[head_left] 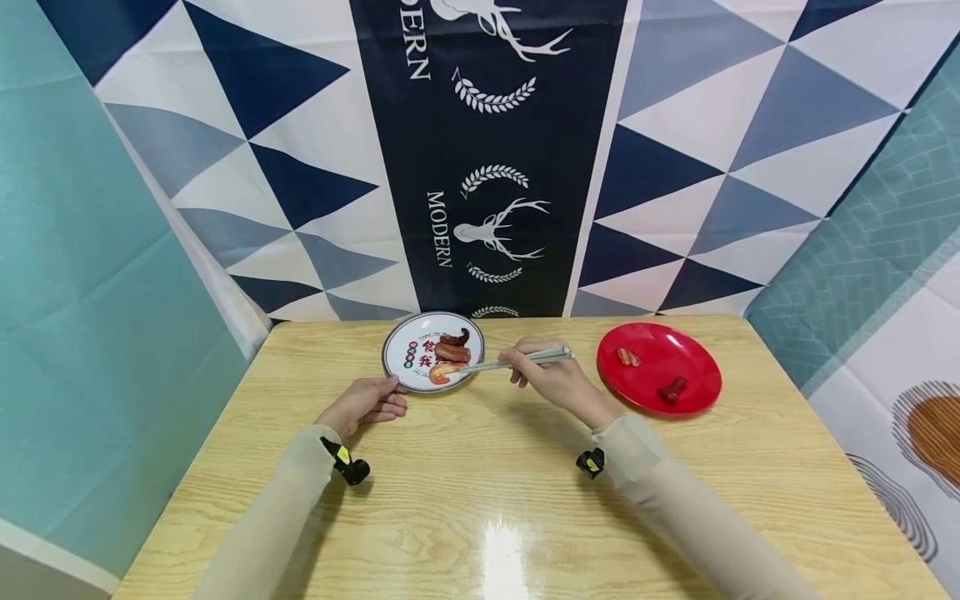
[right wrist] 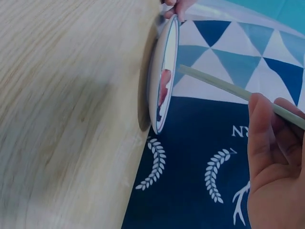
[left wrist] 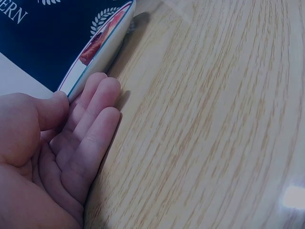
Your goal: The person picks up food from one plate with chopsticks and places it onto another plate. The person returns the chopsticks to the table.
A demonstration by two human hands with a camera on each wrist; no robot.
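Observation:
My left hand [head_left: 363, 405] pinches the near-left rim of a white plate [head_left: 397, 350], thumb on top of the rim and fingers beneath it. On the plate lie an orange shrimp [head_left: 440, 374], a brown strip of meat [head_left: 452, 353] and a dark curved piece of food [head_left: 455, 338]. My right hand [head_left: 553, 373] holds a pair of pale green chopsticks [head_left: 491, 365] that point left. Their tips [right wrist: 183, 69] hover over the plate in the right wrist view, and overlap the shrimp in the head view.
To the right, a red plate [head_left: 647, 364] carries a small striped meat piece [head_left: 628, 357] and a dark red piece [head_left: 672, 389]. Both plates stand near the back edge of the wooden table [head_left: 420, 492]. A patterned cloth [head_left: 495, 167] hangs right behind.

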